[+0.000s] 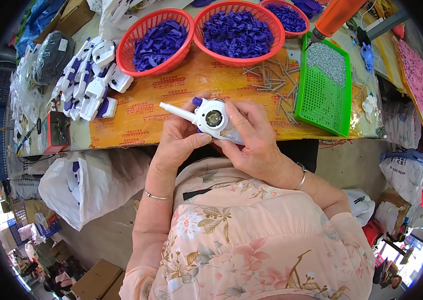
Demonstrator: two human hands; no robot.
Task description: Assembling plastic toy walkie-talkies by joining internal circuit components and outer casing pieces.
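Note:
Both my hands hold a white plastic toy gun [210, 119] with a purple knob and a round gear opening, just above the table's near edge. My left hand [180, 140] grips it from below and the left, thumb pressed against its underside. My right hand [249, 134] wraps its rear half, fingers over the top. Its thin barrel points left.
Three red baskets [191, 27] of purple plastic parts stand at the back of the yellow-covered table [136, 115]. A green tray [321, 97] with small screws lies right, loose long screws [271, 80] beside it. Finished white-and-purple toys [89, 82] are piled left. An orange tool [334, 17] hangs above.

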